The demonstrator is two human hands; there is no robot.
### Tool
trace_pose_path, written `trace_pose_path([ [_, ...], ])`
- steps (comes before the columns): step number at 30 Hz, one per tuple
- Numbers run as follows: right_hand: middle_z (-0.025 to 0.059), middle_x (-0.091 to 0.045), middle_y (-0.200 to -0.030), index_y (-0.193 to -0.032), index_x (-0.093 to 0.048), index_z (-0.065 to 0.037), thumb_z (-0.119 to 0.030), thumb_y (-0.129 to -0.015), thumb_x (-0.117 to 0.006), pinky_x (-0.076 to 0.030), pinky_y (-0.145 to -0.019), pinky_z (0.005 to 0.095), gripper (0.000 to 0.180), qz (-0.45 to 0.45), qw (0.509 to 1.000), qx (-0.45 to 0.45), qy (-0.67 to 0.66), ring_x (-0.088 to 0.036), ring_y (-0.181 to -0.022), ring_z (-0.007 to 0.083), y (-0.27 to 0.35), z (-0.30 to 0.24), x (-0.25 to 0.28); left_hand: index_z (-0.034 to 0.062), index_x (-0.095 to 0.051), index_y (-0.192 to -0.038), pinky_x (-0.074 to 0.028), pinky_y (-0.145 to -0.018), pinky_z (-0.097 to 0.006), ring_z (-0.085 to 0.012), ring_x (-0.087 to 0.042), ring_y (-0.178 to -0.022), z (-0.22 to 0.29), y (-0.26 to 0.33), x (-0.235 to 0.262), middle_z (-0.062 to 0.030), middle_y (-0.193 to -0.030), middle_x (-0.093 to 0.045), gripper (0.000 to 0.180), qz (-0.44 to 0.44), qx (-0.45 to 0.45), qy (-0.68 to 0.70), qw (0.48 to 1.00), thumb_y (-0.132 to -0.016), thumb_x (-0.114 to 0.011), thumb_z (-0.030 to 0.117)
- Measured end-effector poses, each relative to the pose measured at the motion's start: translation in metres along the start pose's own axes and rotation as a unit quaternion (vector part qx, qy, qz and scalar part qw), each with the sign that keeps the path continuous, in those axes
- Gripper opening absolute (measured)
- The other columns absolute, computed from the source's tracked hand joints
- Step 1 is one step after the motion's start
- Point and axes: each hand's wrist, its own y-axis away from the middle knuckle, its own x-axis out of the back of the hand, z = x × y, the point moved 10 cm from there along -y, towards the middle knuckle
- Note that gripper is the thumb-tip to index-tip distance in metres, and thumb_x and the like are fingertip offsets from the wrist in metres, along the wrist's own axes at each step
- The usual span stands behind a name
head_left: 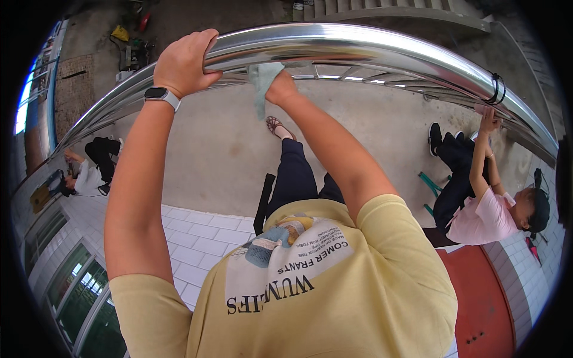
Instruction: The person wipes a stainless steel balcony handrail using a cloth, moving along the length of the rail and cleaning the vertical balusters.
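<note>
A thick, shiny metal handrail (334, 40) curves across the top of the head view, with thinner metal bars (388, 80) below it. My left hand (184, 64) is wrapped round the handrail's upper left part, thumb toward me; a watch with a pale band (162, 95) sits on that wrist. Below the rail, my right hand (283, 88) is closed on a pale green cloth (262, 83), whose end hangs down to the left. The cloth lies up against the underside of the railing, where its upper part and some of my right fingers are hidden.
At right, a person in a pink shirt (477, 221) holds the railing near black ties (494, 88). Another person in white (89, 176) is at far left. A red door (477, 298) and white tiled wall (197, 232) stand behind me. Concrete steps (382, 7) lie beyond the rail.
</note>
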Motion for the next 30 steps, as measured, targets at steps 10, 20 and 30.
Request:
trace_pose_path([
  [10, 0.0137, -0.06, -0.109, -0.111, -0.058, -0.012, -0.027, -0.081, -0.056, -0.048, -0.083, 0.0426, 0.033, 0.156, 0.965, 0.08, 0.193, -0.057, -0.101, 0.0338, 0.047, 0.088, 0.088, 0.0098, -0.052, -0.109, -0.049, -0.071, -0.038, -0.0276, -0.06, -0.082, 0.007, -0.004, 0.014, -0.0072, -0.088, -0.06, 0.064, 0.059, -0.047, 0.003, 0.997, -0.053, -0.079, 0.022],
  [20, 0.0207, -0.055, -0.118, -0.123, -0.05, -0.006, -0.027, -0.086, -0.052, -0.041, -0.092, 0.0429, 0.042, 0.19, 0.975, -0.082, 0.084, -0.051, -0.108, 0.0384, 0.08, 0.16, 0.161, 0.01, -0.052, -0.101, -0.048, -0.066, -0.037, -0.0244, -0.059, -0.076, 0.007, 0.008, 0.019, -0.0052, -0.081, -0.058, 0.058, 0.065, -0.032, 0.0, 0.997, -0.052, -0.078, 0.024],
  [30, 0.0246, -0.054, -0.119, -0.118, -0.05, 0.002, -0.032, -0.088, -0.048, -0.041, -0.093, 0.0436, 0.045, 0.122, 0.973, -0.164, 0.11, -0.052, -0.107, 0.0398, 0.045, 0.103, 0.106, 0.0088, -0.053, -0.102, -0.047, -0.067, -0.036, -0.0241, -0.058, -0.077, 0.003, 0.013, 0.021, -0.0044, -0.084, -0.059, 0.058, 0.068, -0.014, -0.013, 0.997, -0.052, -0.078, 0.023],
])
